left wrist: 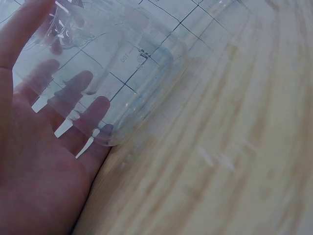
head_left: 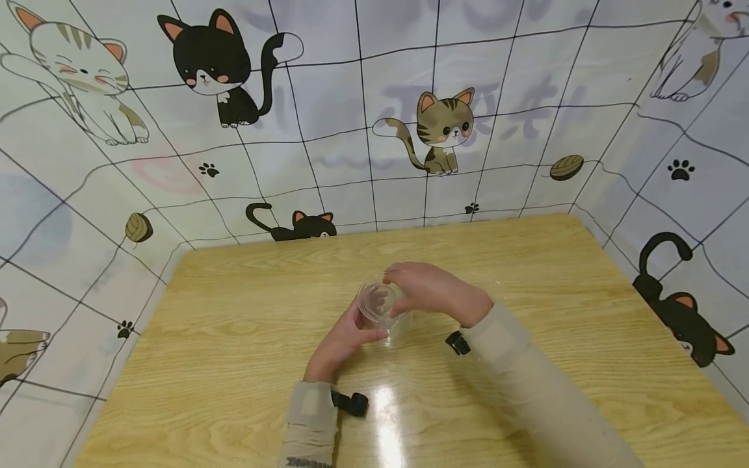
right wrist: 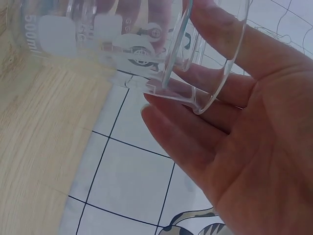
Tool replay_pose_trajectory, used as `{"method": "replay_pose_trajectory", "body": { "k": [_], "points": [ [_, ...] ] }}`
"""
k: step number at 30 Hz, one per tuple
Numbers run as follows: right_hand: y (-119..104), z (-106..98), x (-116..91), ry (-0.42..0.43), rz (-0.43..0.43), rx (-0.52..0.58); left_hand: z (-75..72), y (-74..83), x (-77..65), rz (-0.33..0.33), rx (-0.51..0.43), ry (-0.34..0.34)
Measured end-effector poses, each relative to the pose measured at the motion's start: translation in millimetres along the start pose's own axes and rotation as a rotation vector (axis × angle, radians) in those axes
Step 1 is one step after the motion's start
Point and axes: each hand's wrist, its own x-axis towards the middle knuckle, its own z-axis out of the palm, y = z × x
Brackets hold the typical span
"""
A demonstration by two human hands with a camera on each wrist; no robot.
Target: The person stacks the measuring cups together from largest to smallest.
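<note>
A clear glass beaker [right wrist: 58, 36] with a 500 ml mark stands on the wooden table. My left hand [head_left: 344, 339] holds it from the left, thumb at the near side; through the glass in the left wrist view its fingers [left wrist: 73, 93] show along the wall. At the mouth of the beaker is a second clear glass piece with a wide flared rim [right wrist: 229, 73], seemingly a smaller beaker partly inside the first. My right hand [head_left: 430, 290] reaches over from the right and grips this rim between thumb and fingers. Overlapping reflections blur where one glass ends.
The wooden table [head_left: 234, 338] spreads around both hands. Behind and beside it hangs a white gridded cloth [head_left: 328, 156] with printed cats. Black straps [head_left: 353, 404] sit at both wrists, over beige sleeves [head_left: 544, 390].
</note>
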Motion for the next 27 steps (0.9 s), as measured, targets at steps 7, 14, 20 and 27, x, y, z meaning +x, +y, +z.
{"method": "replay_pose_trajectory", "body": {
  "k": [7,14,20,27],
  "points": [
    [1.9,-0.2,0.9,0.007,-0.013,0.028,-1.1,1.5,1.2,0.01,0.017,-0.008],
    [2.2,-1.9,2.2,-0.031,-0.006,0.041,-1.1,0.8,0.5,-0.013,0.023,0.007],
    [4.5,-2.6,6.3,-0.082,0.017,0.056,-1.4,1.5,0.6,-0.027,0.015,0.007],
    [5.3,-2.9,8.7,-0.113,0.046,0.101,-1.9,1.1,0.8,-0.019,0.008,-0.005]
  ]
}}
